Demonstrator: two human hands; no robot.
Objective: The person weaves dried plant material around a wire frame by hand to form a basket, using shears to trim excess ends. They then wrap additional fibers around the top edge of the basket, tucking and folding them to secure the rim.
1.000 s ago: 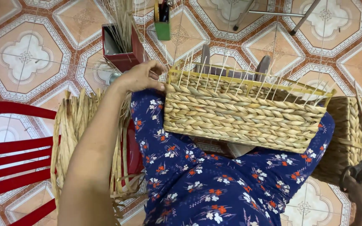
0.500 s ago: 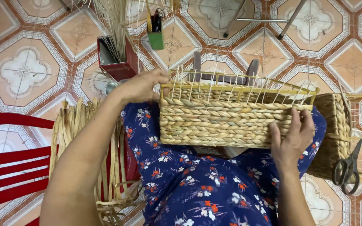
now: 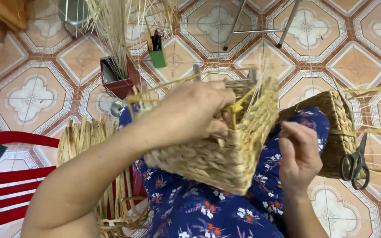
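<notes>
Head view looks straight down on the half-woven basket (image 3: 225,154), tipped up on one corner over the person's lap, with loose straw ends sticking up from its open rim. The left hand (image 3: 190,112) is clamped over the top edge, fingers curled round the weave. The right hand (image 3: 298,154) sits just beside the basket's right wall, fingers bent and loosely cupped; whether it actually touches the weave I cannot tell. Under the basket is a blue flowered dress (image 3: 208,211). To the right, a second, darker basket (image 3: 331,132) rests by the knee, and a pair of scissors (image 3: 356,165) lies against its side. On the left, a bundle of dried flat straw (image 3: 89,150) lies beside a red chair (image 3: 9,176). Further off on the patterned tile floor (image 3: 31,88) stand a red box (image 3: 120,79) full of thin stalks and a small green holder (image 3: 157,55).
</notes>
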